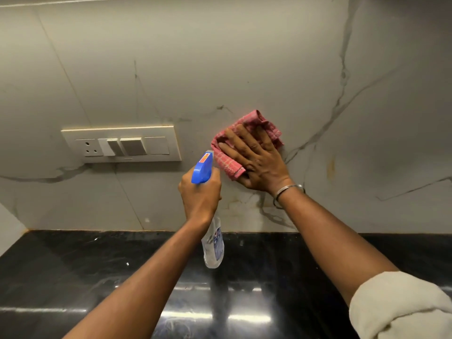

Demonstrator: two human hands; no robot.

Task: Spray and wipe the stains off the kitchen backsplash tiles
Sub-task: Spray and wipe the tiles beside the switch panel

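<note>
The backsplash (220, 69) is pale marble-look tile with grey veins. My right hand (254, 160) lies flat with fingers spread, pressing a folded pink checked cloth (227, 162) against the tile. My left hand (199, 194) grips the neck of a clear spray bottle (214, 245) with a blue trigger head (203, 168), its nozzle pointing at the wall just left of the cloth. A yellowish stain (330, 167) marks the tile to the right of the cloth, and brownish streaks (247, 204) sit below my right hand.
A cream switch plate with a socket (122, 144) is mounted on the wall to the left. A glossy black stone counter (73, 265) runs below the tiles. A side wall (7, 226) meets the counter at far left.
</note>
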